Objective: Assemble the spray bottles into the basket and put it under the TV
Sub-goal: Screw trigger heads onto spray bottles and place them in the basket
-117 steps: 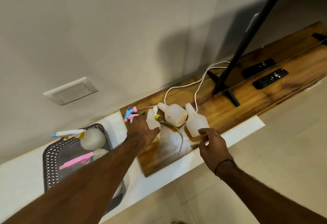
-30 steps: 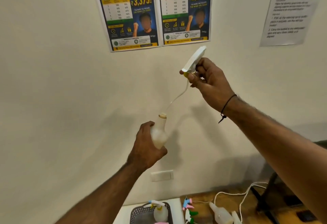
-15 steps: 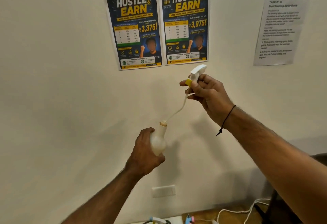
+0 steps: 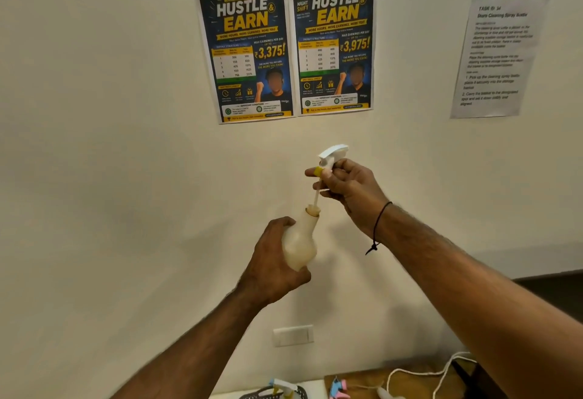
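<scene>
Bottle (image 4: 299,245) stands nearly upright in the air before the wall, its long axis tipped slightly right, neck (image 4: 313,210) uppermost, with the left hand (image 4: 273,267) wrapped closed round its belly. Directly above the neck, the white trigger head (image 4: 331,156) with its yellow collar is pinched in the right hand (image 4: 348,192), whose fingers are curled tight on it. The dip tube (image 4: 316,195) runs down from the head into the mouth, apparently already inside. Seating the collar calls for a straight descent along that axis. Low at the frame's edge, the basket (image 4: 274,394) sits on the counter.
</scene>
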